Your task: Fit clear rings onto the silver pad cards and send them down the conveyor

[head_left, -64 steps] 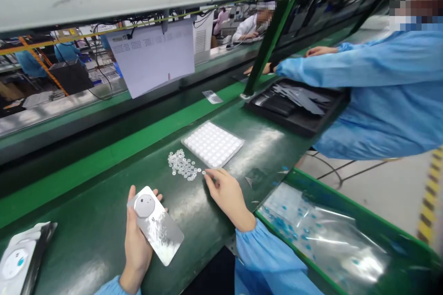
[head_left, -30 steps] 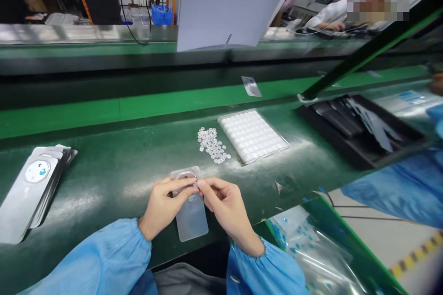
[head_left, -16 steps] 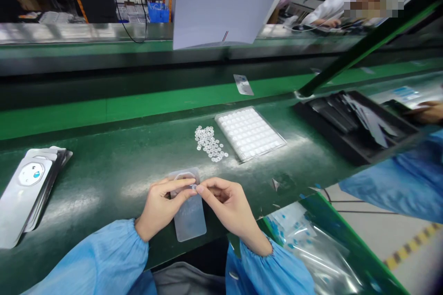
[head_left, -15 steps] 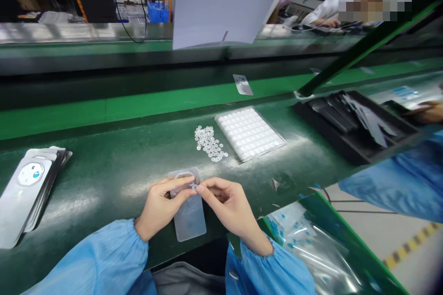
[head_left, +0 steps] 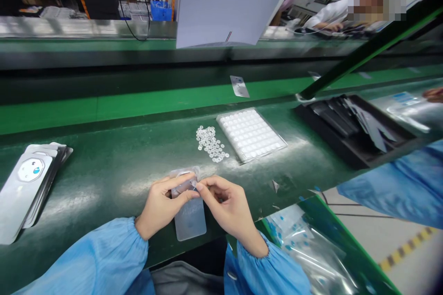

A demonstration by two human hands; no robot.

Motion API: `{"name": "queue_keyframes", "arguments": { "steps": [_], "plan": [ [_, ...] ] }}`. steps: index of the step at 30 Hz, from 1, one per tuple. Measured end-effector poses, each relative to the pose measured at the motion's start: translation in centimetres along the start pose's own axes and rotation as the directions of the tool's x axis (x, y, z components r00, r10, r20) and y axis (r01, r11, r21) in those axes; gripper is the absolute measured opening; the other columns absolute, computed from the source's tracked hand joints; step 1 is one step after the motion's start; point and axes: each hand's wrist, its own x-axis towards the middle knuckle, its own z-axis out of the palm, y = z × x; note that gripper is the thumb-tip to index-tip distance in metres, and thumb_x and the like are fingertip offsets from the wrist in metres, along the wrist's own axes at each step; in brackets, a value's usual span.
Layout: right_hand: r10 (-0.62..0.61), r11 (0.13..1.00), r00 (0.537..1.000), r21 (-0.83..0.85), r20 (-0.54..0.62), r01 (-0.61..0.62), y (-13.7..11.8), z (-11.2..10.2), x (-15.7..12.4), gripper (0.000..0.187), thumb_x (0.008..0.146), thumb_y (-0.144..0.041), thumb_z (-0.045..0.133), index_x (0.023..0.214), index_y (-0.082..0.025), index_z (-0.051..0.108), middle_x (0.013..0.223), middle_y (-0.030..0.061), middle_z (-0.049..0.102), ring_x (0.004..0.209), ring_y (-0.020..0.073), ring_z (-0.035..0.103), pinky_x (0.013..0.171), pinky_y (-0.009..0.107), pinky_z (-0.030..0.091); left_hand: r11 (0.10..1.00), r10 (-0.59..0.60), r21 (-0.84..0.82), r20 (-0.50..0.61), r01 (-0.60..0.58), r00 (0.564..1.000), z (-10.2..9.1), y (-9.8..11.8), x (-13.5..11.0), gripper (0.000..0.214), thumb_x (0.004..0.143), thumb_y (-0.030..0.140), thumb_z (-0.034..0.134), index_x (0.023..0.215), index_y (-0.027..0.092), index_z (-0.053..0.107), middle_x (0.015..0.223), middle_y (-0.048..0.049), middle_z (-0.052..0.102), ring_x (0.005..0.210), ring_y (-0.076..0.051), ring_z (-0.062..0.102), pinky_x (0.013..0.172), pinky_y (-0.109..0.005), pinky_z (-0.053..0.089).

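A flat, translucent grey rectangular panel (head_left: pixel 191 222) lies on the green bench in front of me. Over its upper end, my left hand (head_left: pixel 166 198) has its thumb and forefinger apart, on either side of a small round clear piece (head_left: pixel 194 184). From the right, my right hand (head_left: pixel 226 203) pinches at this piece with thumb and forefinger; its other fingers are curled. Beyond the hands lies a loose heap of small clear round pieces (head_left: pixel 211 143). Beside the heap is a clear tray (head_left: pixel 252 133) with rows of white parts.
At left is a stack of silver panels (head_left: pixel 26 193). A black bin (head_left: pixel 353 131) of dark panels stands at right, near a co-worker's blue sleeve (head_left: pixel 398 184). A plastic bag (head_left: pixel 308 244) lies low right. One panel (head_left: pixel 239 86) rests on the green strip beyond.
My left thumb and forefinger have parted slightly around the small round piece, while my right hand stays at it. The co-worker's hand at right has drawn away from the bin.
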Motion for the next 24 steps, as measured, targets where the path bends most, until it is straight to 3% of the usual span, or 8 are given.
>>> {"name": "queue_keyframes", "arguments": {
  "steps": [8, 15, 19, 24],
  "plan": [
    [0.078, 0.993, 0.994, 0.079, 0.074, -0.084, -0.5, -0.4, 0.0, 0.04, 0.09, -0.057, 0.07, 0.082, -0.017, 0.071, 0.069, 0.0024, 0.06, 0.054, 0.0123, 0.047, 0.049, 0.024, 0.037, 0.999, 0.042, -0.026, 0.011, -0.041, 0.999, 0.0, 0.8, 0.4, 0.008, 0.085, 0.023, 0.079, 0.09, 0.025, 0.085, 0.092, -0.0045, 0.082, 0.083, -0.02, 0.077, 0.074, -0.025, 0.06],
    [0.203, 0.954, 0.965, 0.191, 0.165, -0.233, -1.5, -0.5, 0.3, 0.052, 0.083, -0.067, 0.073, 0.072, -0.016, 0.066, 0.05, -0.006, 0.039, 0.045, 0.0072, 0.028, 0.043, 0.023, 0.02, 0.984, 0.162, 0.073, 0.021, -0.163, 0.987, -0.4, 0.5, 0.2, 0.015, 0.085, 0.017, 0.079, 0.087, 0.03, 0.085, 0.082, 0.0011, 0.081, 0.064, -0.014, 0.07, 0.06, -0.022, 0.053],
    [0.27, 0.929, 0.926, 0.182, 0.264, -0.323, -1.2, -0.9, 0.2, 0.057, 0.083, -0.071, 0.07, 0.071, -0.016, 0.064, 0.045, -0.0074, 0.035, 0.043, 0.007, 0.027, 0.043, 0.023, 0.017, 0.98, 0.196, 0.017, 0.034, -0.197, 0.98, -0.4, 0.4, 0.0, 0.022, 0.085, 0.01, 0.077, 0.09, 0.03, 0.085, 0.087, 0.0015, 0.082, 0.075, -0.014, 0.075, 0.069, -0.02, 0.056],
    [0.3, 0.912, 0.905, 0.187, 0.301, -0.365, -1.2, -1.1, 0.1, 0.058, 0.081, -0.072, 0.071, 0.072, -0.015, 0.065, 0.048, -0.0053, 0.045, 0.041, 0.0071, 0.035, 0.042, 0.023, 0.021, 0.979, 0.204, -0.035, 0.037, -0.202, 0.978, -0.3, 0.7, 0.0, 0.019, 0.088, 0.013, 0.076, 0.092, 0.03, 0.085, 0.09, -0.0001, 0.082, 0.08, -0.017, 0.077, 0.079, -0.023, 0.06]
  ]
}}
